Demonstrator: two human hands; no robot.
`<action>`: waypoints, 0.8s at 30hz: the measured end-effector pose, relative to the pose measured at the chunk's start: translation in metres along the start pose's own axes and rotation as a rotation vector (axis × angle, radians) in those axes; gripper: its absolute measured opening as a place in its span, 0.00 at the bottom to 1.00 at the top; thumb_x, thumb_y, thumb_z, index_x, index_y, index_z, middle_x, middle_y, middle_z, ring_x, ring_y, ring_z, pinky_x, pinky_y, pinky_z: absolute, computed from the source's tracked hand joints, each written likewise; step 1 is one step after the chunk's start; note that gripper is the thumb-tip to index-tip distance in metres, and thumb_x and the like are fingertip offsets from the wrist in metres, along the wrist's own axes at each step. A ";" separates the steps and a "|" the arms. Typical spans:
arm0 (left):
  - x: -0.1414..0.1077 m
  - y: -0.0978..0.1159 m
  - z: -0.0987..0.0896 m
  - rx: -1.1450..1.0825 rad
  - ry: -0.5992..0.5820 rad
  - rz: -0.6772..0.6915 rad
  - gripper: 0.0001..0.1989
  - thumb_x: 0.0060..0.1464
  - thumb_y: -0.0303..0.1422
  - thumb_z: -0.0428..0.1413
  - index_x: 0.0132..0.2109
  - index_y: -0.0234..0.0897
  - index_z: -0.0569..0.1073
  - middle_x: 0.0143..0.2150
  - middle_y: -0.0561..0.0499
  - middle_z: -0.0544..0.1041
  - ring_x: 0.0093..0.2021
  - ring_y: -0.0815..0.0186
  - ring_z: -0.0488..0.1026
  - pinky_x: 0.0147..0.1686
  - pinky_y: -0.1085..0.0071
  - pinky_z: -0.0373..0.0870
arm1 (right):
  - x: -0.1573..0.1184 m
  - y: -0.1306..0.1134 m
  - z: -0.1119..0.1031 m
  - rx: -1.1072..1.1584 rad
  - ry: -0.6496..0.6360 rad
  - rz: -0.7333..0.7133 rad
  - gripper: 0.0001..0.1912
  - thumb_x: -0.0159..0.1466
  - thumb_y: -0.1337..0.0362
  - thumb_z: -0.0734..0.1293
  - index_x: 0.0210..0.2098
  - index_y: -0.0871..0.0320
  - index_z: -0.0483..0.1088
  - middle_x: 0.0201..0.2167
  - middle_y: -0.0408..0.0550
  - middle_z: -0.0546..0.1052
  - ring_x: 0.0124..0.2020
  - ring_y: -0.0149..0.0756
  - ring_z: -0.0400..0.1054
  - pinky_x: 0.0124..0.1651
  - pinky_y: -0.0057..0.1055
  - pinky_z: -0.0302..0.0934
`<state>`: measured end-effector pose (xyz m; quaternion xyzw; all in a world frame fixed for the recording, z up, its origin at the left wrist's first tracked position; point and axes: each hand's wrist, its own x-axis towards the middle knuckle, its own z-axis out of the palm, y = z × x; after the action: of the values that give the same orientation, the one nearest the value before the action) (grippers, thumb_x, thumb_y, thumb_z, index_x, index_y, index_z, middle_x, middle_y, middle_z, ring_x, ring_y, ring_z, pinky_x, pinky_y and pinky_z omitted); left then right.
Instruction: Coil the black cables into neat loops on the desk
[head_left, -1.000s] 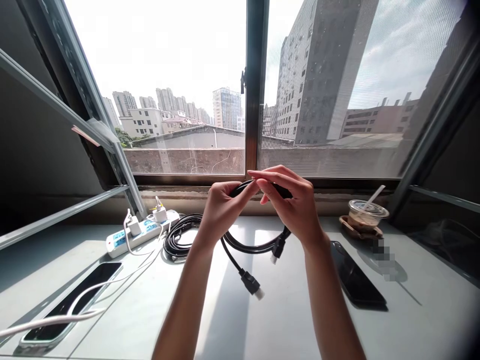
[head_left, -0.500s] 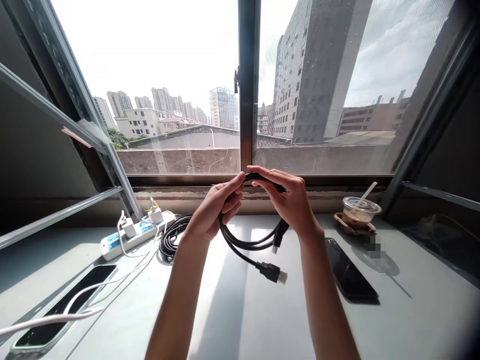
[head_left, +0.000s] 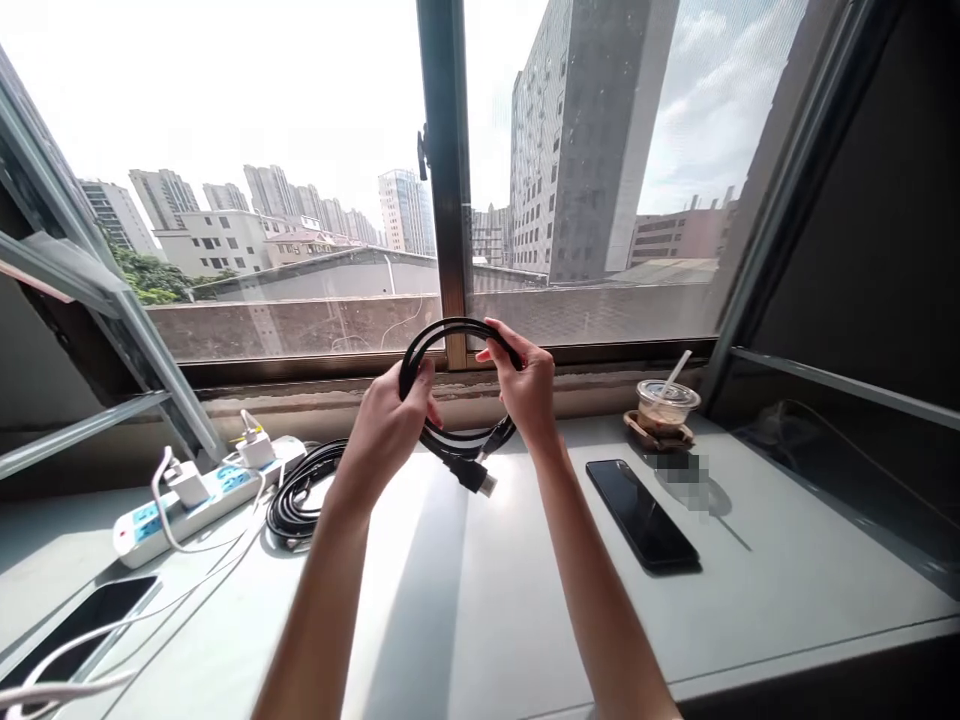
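Note:
Between my two hands a black HDMI cable (head_left: 452,325) is held up in a round coil above the table. My left hand (head_left: 397,408) grips the coil's left side, with the thumb along it and the fingers curled behind. On the upper right side, my right hand (head_left: 526,382) is closed around the loops, thumb and fingertips on opposite faces. One plug of the cable (head_left: 471,474) hangs at the bottom of the coil with its metal end bare. The other end (head_left: 495,437) lies against the lower right of the loops.
On the table (head_left: 510,580), a second black cable coil (head_left: 289,515) lies left of my arm, beside a white power strip (head_left: 217,500) with chargers. A phone (head_left: 82,630) is at far left. To the right are a black phone (head_left: 641,515) and a lidded drink cup (head_left: 667,403).
The coil has turned upright and rounder, its loops now facing me. My left hand has shifted to the coil's side, and the hanging plug sits closer to the loops. The view has swung right.

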<state>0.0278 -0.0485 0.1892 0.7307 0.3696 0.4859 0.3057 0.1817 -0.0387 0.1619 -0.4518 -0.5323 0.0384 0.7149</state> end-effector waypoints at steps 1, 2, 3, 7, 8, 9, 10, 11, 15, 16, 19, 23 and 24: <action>0.004 -0.006 0.002 0.083 0.023 -0.035 0.18 0.56 0.43 0.49 0.23 0.35 0.65 0.17 0.52 0.69 0.16 0.69 0.66 0.18 0.75 0.62 | 0.000 0.005 0.001 -0.025 -0.022 0.015 0.19 0.62 0.61 0.62 0.52 0.59 0.70 0.29 0.46 0.78 0.28 0.32 0.71 0.34 0.28 0.67; 0.009 -0.012 0.004 0.132 0.036 -0.082 0.18 0.56 0.43 0.48 0.23 0.36 0.64 0.16 0.53 0.67 0.14 0.69 0.64 0.14 0.75 0.58 | 0.000 0.010 0.001 -0.057 -0.051 0.035 0.20 0.62 0.62 0.62 0.52 0.58 0.69 0.29 0.46 0.78 0.28 0.32 0.71 0.33 0.28 0.67; 0.014 -0.019 0.006 0.150 0.044 -0.131 0.17 0.56 0.43 0.47 0.25 0.36 0.63 0.15 0.54 0.65 0.12 0.69 0.62 0.12 0.75 0.56 | 0.000 0.015 0.001 -0.091 -0.099 0.065 0.21 0.61 0.64 0.63 0.54 0.57 0.68 0.31 0.45 0.78 0.27 0.31 0.71 0.33 0.27 0.67; 0.033 -0.051 0.013 0.184 0.081 -0.224 0.10 0.56 0.39 0.46 0.35 0.37 0.65 0.17 0.57 0.64 0.10 0.68 0.62 0.09 0.75 0.54 | -0.001 0.037 -0.001 -0.223 -0.400 0.265 0.37 0.56 0.73 0.62 0.64 0.49 0.53 0.40 0.45 0.76 0.21 0.27 0.70 0.24 0.23 0.65; 0.037 -0.062 0.015 0.224 0.060 -0.236 0.09 0.56 0.38 0.46 0.37 0.37 0.65 0.17 0.57 0.64 0.11 0.69 0.62 0.10 0.75 0.55 | -0.002 0.043 -0.001 -0.264 -0.463 0.313 0.40 0.55 0.75 0.61 0.65 0.47 0.49 0.41 0.46 0.75 0.21 0.27 0.70 0.22 0.22 0.64; 0.040 -0.073 0.016 0.276 0.013 -0.256 0.10 0.56 0.37 0.46 0.39 0.37 0.66 0.17 0.57 0.64 0.11 0.69 0.62 0.11 0.75 0.57 | -0.003 0.051 -0.001 -0.312 -0.510 0.351 0.42 0.54 0.76 0.61 0.65 0.45 0.48 0.42 0.46 0.75 0.22 0.28 0.70 0.20 0.21 0.63; 0.043 -0.086 0.018 0.322 -0.064 -0.293 0.10 0.57 0.37 0.45 0.40 0.36 0.66 0.17 0.57 0.64 0.11 0.69 0.63 0.12 0.75 0.58 | -0.005 0.059 0.001 -0.359 -0.546 0.381 0.44 0.53 0.77 0.61 0.65 0.45 0.47 0.42 0.47 0.75 0.23 0.29 0.71 0.19 0.21 0.62; 0.046 -0.098 0.020 0.345 -0.122 -0.331 0.10 0.57 0.35 0.45 0.39 0.35 0.66 0.17 0.57 0.64 0.11 0.69 0.63 0.12 0.75 0.59 | -0.008 0.068 0.003 -0.404 -0.576 0.410 0.44 0.52 0.78 0.61 0.65 0.45 0.48 0.43 0.47 0.75 0.24 0.29 0.71 0.19 0.20 0.62; 0.049 -0.142 0.030 0.397 -0.260 -0.476 0.06 0.52 0.28 0.49 0.37 0.29 0.67 0.17 0.54 0.66 0.13 0.66 0.68 0.15 0.74 0.64 | -0.022 0.109 0.016 -0.505 -0.679 0.538 0.41 0.50 0.78 0.61 0.63 0.49 0.55 0.50 0.48 0.73 0.30 0.33 0.73 0.24 0.22 0.66; 0.048 -0.150 0.033 0.410 -0.277 -0.506 0.07 0.51 0.28 0.50 0.37 0.28 0.67 0.18 0.53 0.67 0.14 0.65 0.69 0.16 0.73 0.66 | -0.026 0.118 0.020 -0.520 -0.689 0.546 0.40 0.50 0.78 0.62 0.62 0.51 0.57 0.51 0.49 0.72 0.32 0.35 0.73 0.26 0.24 0.68; 0.046 -0.168 0.039 0.455 -0.296 -0.564 0.10 0.52 0.29 0.52 0.41 0.27 0.67 0.24 0.48 0.73 0.18 0.65 0.72 0.19 0.73 0.68 | -0.038 0.140 0.027 -0.580 -0.676 0.537 0.38 0.52 0.77 0.61 0.62 0.53 0.58 0.55 0.49 0.69 0.41 0.38 0.73 0.37 0.28 0.69; 0.048 -0.175 0.031 0.543 -0.261 -0.587 0.19 0.48 0.37 0.58 0.44 0.30 0.68 0.42 0.39 0.75 0.28 0.61 0.76 0.25 0.71 0.70 | -0.051 0.157 0.030 -0.677 -0.664 0.507 0.34 0.56 0.75 0.62 0.62 0.54 0.58 0.58 0.50 0.66 0.55 0.42 0.64 0.54 0.32 0.60; 0.049 -0.176 0.025 0.567 -0.235 -0.582 0.20 0.47 0.39 0.59 0.45 0.31 0.68 0.45 0.38 0.74 0.33 0.59 0.77 0.28 0.71 0.71 | -0.054 0.160 0.030 -0.696 -0.669 0.502 0.32 0.57 0.74 0.62 0.61 0.54 0.59 0.58 0.50 0.66 0.57 0.42 0.62 0.55 0.33 0.58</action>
<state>0.0207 0.0854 0.0628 0.7014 0.6421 0.1716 0.2573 0.2030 0.0445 0.0136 -0.7381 -0.5878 0.1714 0.2835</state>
